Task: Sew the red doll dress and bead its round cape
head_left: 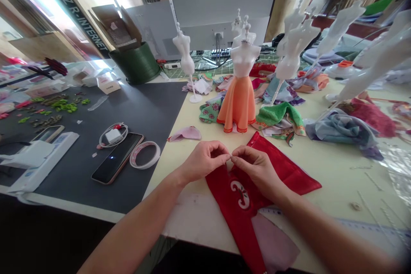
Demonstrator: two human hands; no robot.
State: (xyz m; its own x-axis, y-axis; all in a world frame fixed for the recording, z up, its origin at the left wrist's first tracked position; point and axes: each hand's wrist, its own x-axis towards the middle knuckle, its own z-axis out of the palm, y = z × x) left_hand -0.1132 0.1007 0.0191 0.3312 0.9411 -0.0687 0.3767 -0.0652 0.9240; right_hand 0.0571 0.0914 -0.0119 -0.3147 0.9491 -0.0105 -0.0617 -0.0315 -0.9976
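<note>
Red satin fabric (289, 171) with a white curved motif lies on the cream table, one part hanging over the front edge. Above its upper left part, my left hand (207, 157) is closed, thumb and index finger pinched. My right hand (255, 165) pinches just beside it, the fingertips of both hands nearly touching. What sits between the fingertips is too small to make out. Behind the hands stands a small white mannequin (244, 58) in an orange skirt (238, 102) with a red hem.
More white mannequins (186, 58) and fabric scraps (279, 115) fill the back. To the left lie a phone (117, 158), a tape roll (145, 155), a coiled cable (103, 135) and a power strip (51, 160). A ruler (359, 224) lies at the right.
</note>
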